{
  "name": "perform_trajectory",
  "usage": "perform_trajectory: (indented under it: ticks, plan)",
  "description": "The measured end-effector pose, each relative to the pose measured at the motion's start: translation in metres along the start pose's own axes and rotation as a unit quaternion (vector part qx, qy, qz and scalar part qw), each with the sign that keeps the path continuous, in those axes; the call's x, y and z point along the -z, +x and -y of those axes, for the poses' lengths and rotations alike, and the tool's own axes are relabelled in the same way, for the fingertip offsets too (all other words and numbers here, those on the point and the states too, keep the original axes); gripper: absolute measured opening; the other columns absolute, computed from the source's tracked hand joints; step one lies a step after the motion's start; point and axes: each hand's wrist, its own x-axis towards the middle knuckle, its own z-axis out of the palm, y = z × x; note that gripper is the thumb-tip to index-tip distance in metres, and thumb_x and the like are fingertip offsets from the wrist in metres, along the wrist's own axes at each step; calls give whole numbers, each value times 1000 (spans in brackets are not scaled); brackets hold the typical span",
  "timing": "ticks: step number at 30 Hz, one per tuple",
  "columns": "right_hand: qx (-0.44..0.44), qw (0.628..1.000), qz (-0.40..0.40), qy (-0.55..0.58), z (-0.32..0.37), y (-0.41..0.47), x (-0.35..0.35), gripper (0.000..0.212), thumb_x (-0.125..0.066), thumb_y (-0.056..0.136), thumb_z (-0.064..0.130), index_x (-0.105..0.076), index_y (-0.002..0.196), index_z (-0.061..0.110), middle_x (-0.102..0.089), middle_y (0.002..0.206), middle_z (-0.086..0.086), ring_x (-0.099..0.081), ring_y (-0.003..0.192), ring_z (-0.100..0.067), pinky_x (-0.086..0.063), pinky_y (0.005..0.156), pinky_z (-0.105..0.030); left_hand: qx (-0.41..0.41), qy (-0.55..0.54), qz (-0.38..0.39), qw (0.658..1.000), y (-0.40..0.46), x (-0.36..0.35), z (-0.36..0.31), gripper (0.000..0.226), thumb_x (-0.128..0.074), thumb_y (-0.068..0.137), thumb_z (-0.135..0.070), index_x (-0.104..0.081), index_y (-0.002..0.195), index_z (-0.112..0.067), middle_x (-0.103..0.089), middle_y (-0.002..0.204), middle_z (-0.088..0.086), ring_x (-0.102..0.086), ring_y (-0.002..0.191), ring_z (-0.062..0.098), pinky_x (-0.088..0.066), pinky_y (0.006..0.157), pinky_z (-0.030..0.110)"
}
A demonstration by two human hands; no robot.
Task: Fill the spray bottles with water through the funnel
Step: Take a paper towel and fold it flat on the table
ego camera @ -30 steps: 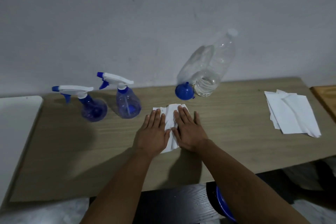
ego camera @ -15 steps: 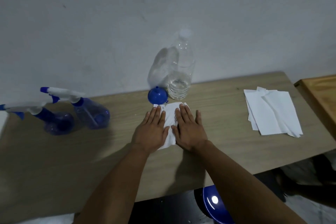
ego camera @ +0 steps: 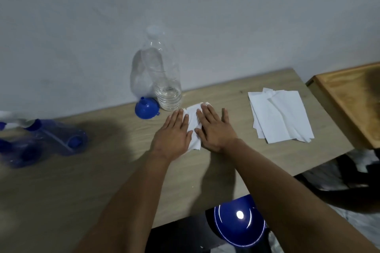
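Two blue spray bottles (ego camera: 59, 139) with white triggers stand blurred at the table's far left, one (ego camera: 18, 152) partly cut by the frame edge. A blue funnel (ego camera: 146, 108) lies mouth-down beside a clear water bottle (ego camera: 164, 80) with a little water, at the wall. My left hand (ego camera: 174, 135) and my right hand (ego camera: 214, 129) lie flat, fingers straight, pressing a white paper towel (ego camera: 193, 123) on the wooden table (ego camera: 82, 181).
A stack of white paper towels (ego camera: 279, 117) lies to the right. A second, orange-brown wooden surface (ego camera: 353, 98) adjoins the table's right end. Under the front edge sits a shiny blue round object (ego camera: 238, 224). The wall rises straight behind the table.
The view has swung to the right, so the spray bottles have slid toward the left edge. Both hands stay flat on the paper towel.
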Motion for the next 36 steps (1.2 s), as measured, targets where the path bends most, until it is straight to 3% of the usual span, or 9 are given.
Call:
perform_trajectory:
  ticks: [4, 6, 8, 13, 15, 26, 36]
  plan:
    - [5, 998, -21, 55, -16, -2, 4, 73, -23, 106, 54, -16, 168, 16, -3, 177, -4, 5, 163, -20, 0, 127, -64, 15, -21, -5, 1000, 5, 2, -10, 68, -14, 102, -46, -18, 157, -6, -16, 165, 16, -14, 154, 28, -16, 125, 41]
    - [13, 991, -88, 98, -16, -5, 6, 73, -23, 101, 51, -34, 163, 15, -24, 173, -8, -12, 163, -27, -11, 127, -62, 17, -30, -13, 999, -1, 2, -11, 67, -14, 102, -45, -21, 157, -6, -20, 165, 15, -16, 153, 26, -18, 125, 40]
    - [19, 987, -130, 88, -10, -2, 9, 68, -26, 102, 46, -40, 160, 13, -32, 170, -11, -19, 160, -33, -15, 127, -59, 19, -32, -16, 999, -8, 1, -10, 66, -16, 103, -44, -21, 157, -7, -19, 165, 13, -14, 154, 24, -18, 125, 39]
    - [-12, 1000, -10, 25, 4, 8, 5, 72, -22, 109, 51, -6, 168, 13, 1, 177, -11, 6, 163, -29, -1, 128, -63, 15, -17, 9, 1000, -11, -3, -10, 66, -10, 103, -44, -11, 159, -8, -5, 167, 13, -1, 155, 25, -9, 126, 42]
    - [-23, 1000, 3, 17, -4, 5, 0, 73, -19, 109, 53, -1, 168, 15, 6, 177, -9, 10, 163, -27, 2, 127, -64, 15, -8, 9, 1000, -8, -3, -14, 66, -10, 103, -44, -9, 159, -8, -4, 167, 14, 0, 155, 26, -7, 126, 44]
    - [-114, 993, -13, 26, -45, -60, -6, 71, -15, 109, 49, 2, 168, 14, 9, 176, -8, 13, 163, -23, 3, 129, -60, -50, -12, 19, 998, 8, -4, -76, 66, -15, 104, -47, -14, 159, -9, -7, 167, 12, -1, 155, 26, -8, 125, 47]
    - [-171, 984, -30, 46, 3, -128, -32, 73, -5, 104, 46, -4, 168, 11, 5, 176, -13, 10, 163, -27, 3, 131, -55, -76, -6, 35, 997, -66, -2, -82, 67, -10, 105, -51, -8, 159, -11, 1, 168, 10, 5, 155, 23, -4, 125, 47]
